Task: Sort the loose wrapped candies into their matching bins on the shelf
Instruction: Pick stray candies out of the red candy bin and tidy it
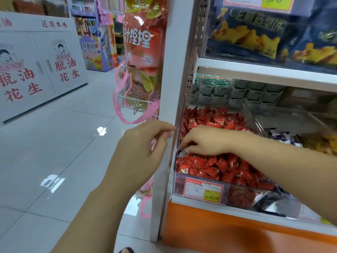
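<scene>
Left hand [144, 148] is closest, hovering just outside the white shelf post [170, 79], fingers loosely curled with nothing in them and open floor [54, 143] all to its left. Right hand [206, 141] is down in the clear bin [179, 185] of red candies [218, 168], pinching a silver candy [182, 153] right against the bin's left wall. Purple candies [279, 136] sit in the next bin over.

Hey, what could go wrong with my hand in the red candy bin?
The silvery wrapper that the right hand pinches sits by the left wall of the bin; it might slip down among the red candies. The forearm lies over the pile, so pulling back may drag some out.
</scene>
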Tool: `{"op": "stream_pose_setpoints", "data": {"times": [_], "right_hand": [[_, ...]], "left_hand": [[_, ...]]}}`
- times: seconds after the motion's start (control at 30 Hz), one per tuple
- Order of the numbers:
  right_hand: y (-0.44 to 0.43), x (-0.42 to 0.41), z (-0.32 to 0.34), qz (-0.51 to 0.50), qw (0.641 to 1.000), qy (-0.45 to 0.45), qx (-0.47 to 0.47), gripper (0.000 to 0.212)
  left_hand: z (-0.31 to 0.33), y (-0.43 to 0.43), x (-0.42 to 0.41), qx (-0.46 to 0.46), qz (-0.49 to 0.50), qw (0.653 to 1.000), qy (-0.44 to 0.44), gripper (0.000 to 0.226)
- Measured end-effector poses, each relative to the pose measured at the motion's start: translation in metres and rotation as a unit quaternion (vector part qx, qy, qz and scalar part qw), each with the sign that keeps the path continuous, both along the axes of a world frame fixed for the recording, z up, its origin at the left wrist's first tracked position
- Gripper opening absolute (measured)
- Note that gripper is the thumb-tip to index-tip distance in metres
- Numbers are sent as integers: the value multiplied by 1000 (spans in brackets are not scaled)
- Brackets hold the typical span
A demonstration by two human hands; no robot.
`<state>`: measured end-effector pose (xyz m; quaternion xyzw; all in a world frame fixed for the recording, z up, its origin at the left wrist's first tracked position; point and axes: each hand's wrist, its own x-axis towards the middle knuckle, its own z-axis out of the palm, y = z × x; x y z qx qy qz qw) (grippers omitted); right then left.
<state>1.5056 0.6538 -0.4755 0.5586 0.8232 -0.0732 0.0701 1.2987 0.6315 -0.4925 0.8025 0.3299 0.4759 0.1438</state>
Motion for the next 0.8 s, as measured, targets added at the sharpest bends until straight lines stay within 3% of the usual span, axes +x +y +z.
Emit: {"op": "stream_pose_setpoints", "data": {"times": [0.17,0.27,0.6,0.8], "right_hand": [[10,5,-12,-34,986,-144,-79,47],[12,9,-11,-37,983,-159,-84,47],[-5,26,2,-72,993,81,36,21],[-34,32,16,-100,983,109,108,43]], "left_hand": [[0,1,-5,-4,1,1000,1,22],[0,3,-7,-4,4,1000,5,22],[2,1,-3,8,-1,1000,1,22],[6,-12,20,26,-42,999,-13,23]]}}
